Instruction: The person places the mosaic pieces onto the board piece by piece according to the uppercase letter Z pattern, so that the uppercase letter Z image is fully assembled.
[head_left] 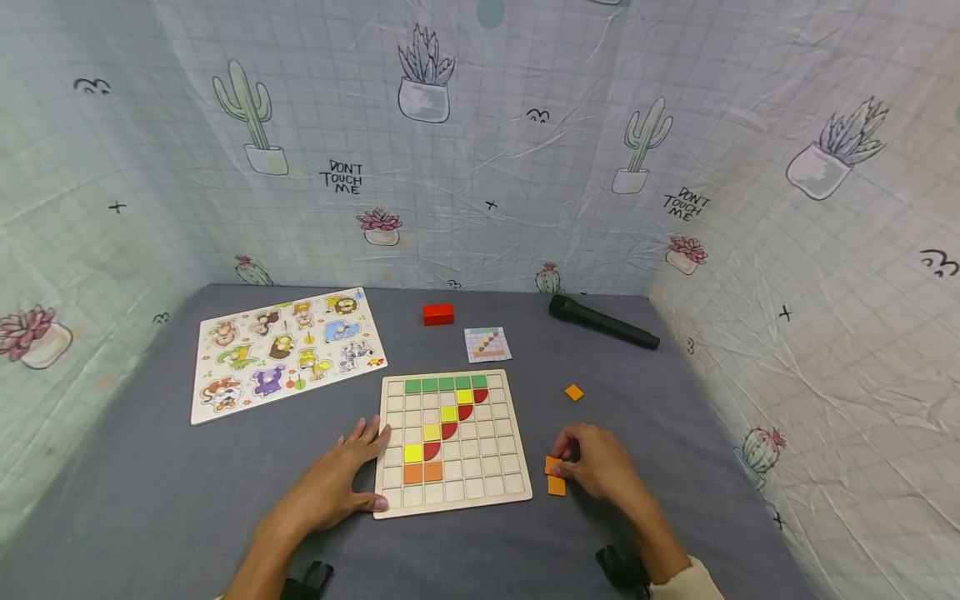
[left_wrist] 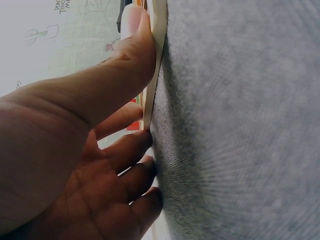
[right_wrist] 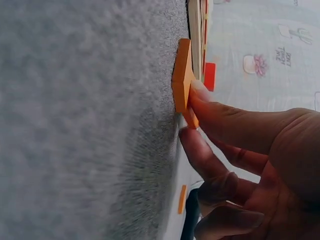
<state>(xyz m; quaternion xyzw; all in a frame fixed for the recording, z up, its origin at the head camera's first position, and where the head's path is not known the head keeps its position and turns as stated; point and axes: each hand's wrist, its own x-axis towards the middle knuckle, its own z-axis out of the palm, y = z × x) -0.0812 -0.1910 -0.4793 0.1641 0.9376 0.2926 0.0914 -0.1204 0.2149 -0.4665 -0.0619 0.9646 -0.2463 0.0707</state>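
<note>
A wooden grid board lies flat on the table with green, yellow, red and orange pieces in some of its squares. My left hand rests at its left edge, fingers spread, thumb on the front corner. To the right of the board, my right hand pinches an orange square tile between thumb and index finger, as the right wrist view also shows. A second orange tile lies right beside it, close to the thumb. Another orange tile lies farther back.
Behind the board are a small pattern card and a red block. An animal puzzle board lies at the back left, and a black flashlight-shaped object at the back right. Printed cloth hangs around the grey table.
</note>
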